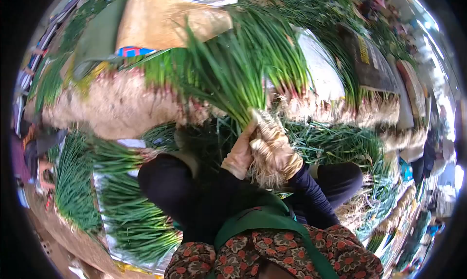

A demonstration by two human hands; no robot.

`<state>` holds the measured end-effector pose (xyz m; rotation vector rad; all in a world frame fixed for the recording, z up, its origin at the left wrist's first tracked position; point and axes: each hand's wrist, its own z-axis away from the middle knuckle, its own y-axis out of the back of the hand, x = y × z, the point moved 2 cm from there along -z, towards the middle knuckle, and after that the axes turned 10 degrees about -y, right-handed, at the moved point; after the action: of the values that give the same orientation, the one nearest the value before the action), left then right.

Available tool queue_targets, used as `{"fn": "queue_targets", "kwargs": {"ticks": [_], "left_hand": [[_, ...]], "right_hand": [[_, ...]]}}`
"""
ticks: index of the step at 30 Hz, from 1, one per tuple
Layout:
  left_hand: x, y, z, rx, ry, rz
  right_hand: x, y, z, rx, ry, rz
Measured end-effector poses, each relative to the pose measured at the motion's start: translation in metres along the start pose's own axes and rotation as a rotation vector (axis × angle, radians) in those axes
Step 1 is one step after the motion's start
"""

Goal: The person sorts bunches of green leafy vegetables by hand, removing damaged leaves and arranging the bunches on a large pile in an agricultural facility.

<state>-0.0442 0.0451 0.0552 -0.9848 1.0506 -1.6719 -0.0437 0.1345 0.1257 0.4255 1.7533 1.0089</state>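
A bunch of green onions (243,69) stands tilted in front of me, its long green leaves fanned away and its hairy roots hanging toward my lap. My left hand (240,152), gloved, closes around the near side of the stems from the left. On the right, my right hand (275,150) wears a pale ribbed glove and wraps round the root end. Both hands meet at the base of the bunch, above my knees. Some of the left fingers are hidden behind the stems.
A long row of rooted green onions (121,99) lies ahead, partly under a tan sack (165,23) and a dark sack (367,60). More green onions (136,211) rest on a pale sheet at left. A person (31,147) is at the far left.
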Motion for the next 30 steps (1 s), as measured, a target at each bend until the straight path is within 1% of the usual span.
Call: {"fn": "queue_targets", "kwargs": {"ticks": [1,3,5,7,9,11,12,14,16,17,18,20,21,23,24,25,27,29,30], "left_hand": [[0.015,-0.025,0.02,0.009,-0.016,0.007],[0.032,-0.055,0.057,-0.133,0.067,0.003],[0.029,-0.065,0.076,-0.243,0.102,0.139],[0.041,-0.072,0.08,-0.203,-0.307,-0.33],[0.038,-0.079,0.088,-0.335,-0.381,-0.138],[0.047,-0.089,0.098,-0.395,-0.576,-0.096],[0.053,-0.09,0.105,-0.424,-0.571,-0.072],[0.071,-0.09,0.115,-0.391,-0.768,-0.053],[0.098,-0.093,0.135,-0.323,-0.949,-0.03],[0.116,-0.094,0.146,-0.305,-1.036,-0.009],[0.134,-0.095,0.171,-0.245,-1.029,-0.04],[0.172,-0.084,0.222,-0.174,-1.104,-0.151],[0.192,-0.077,0.242,-0.166,-1.182,-0.24],[0.229,-0.062,0.284,0.063,-1.453,-0.393],[0.253,-0.039,0.3,0.119,-1.502,-0.444],[0.276,-0.007,0.312,0.176,-1.55,-0.496],[0.301,0.048,0.334,0.313,-1.665,-0.489],[0.296,0.114,0.351,0.375,-1.642,-0.347],[0.286,0.147,0.357,0.45,-1.61,-0.306]], "right_hand": [[-0.01,-0.001,-0.001,0.024,0.033,-0.012],[-0.02,0.003,0.009,0.052,0.051,-0.042],[-0.029,0.004,0.025,0.052,0.066,-0.069],[-0.036,0.007,0.04,0.051,0.085,-0.089],[-0.042,0.002,0.051,0.041,0.099,-0.115],[-0.046,0.001,0.057,0.029,0.109,-0.14],[-0.048,-0.002,0.061,0.021,0.117,-0.152],[-0.052,-0.005,0.066,0.007,0.112,-0.196],[-0.05,-0.006,0.066,0.005,0.049,-0.326],[-0.046,-0.006,0.068,0.01,-0.011,-0.434],[-0.043,-0.007,0.07,0.017,-0.099,-0.593],[-0.03,0.005,0.057,-0.021,-0.246,-0.96],[-0.02,0.01,0.042,-0.108,-0.274,-1.135],[0.02,0.028,-0.006,-0.398,-0.215,-1.331],[0.065,0.032,-0.029,-0.402,-0.217,-1.357],[0.092,0.027,-0.042,-0.405,-0.218,-1.384],[0.085,0.013,-0.048,-0.39,-0.328,-1.247],[0.082,-0.007,-0.04,-0.322,-0.413,-1.076],[0.086,-0.022,-0.036,-0.348,-0.505,-0.995]]}}
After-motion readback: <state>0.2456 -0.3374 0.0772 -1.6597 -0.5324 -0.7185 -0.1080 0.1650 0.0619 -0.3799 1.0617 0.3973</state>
